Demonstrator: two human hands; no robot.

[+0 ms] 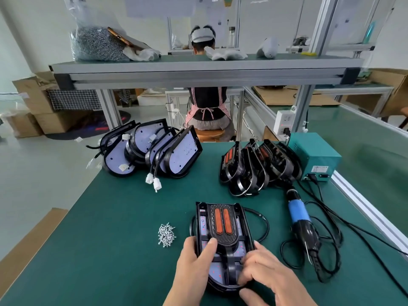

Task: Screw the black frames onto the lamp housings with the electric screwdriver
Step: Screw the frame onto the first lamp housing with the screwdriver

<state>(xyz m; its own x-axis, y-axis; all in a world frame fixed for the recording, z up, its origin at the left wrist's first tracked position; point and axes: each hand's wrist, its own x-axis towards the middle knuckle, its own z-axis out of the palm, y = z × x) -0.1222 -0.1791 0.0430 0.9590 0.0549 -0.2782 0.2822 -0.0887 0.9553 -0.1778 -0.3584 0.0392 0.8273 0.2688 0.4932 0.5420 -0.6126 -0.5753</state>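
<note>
Closest to the near edge of the surface (106,228), both hands are clamped on one assembly. The left hand (194,263) is wrapped round the left side of the lamp housing (214,273), with its thumb laid on top of the black frame (224,238). The right hand (267,274) is bent over the frame's near right part, fingers curled on top and thumb set against the rounded near rim. The frame is seated in the housing, orange reflectors up, a little right of the middle of the near edge.

Both parts are judged to be light, stiff moulded plastic. The frame's thin ribs are likely to crack if levered, and the pale board inside the housing is best left untouched. The outer side walls are the safest place to be gripped. The smooth shell may slide on the mat under the driver's push, so it should be held down. A black cable (263,221) loops out to the right and could be snagged.

A small heap of screws (166,235) lies just left of the housing. The electric screwdriver (300,219) is laid along the right edge, untouched, among tangled cords. A stack of frames (258,166) stands toward the far right, beside a teal power box (313,155) at the far right corner. More housings (152,151) are stacked at the far left corner, some seemingly past the edge. Open mat is left in the middle and toward the near left corner. The left edge is unguarded, while the right is bounded by a metal rail.
</note>
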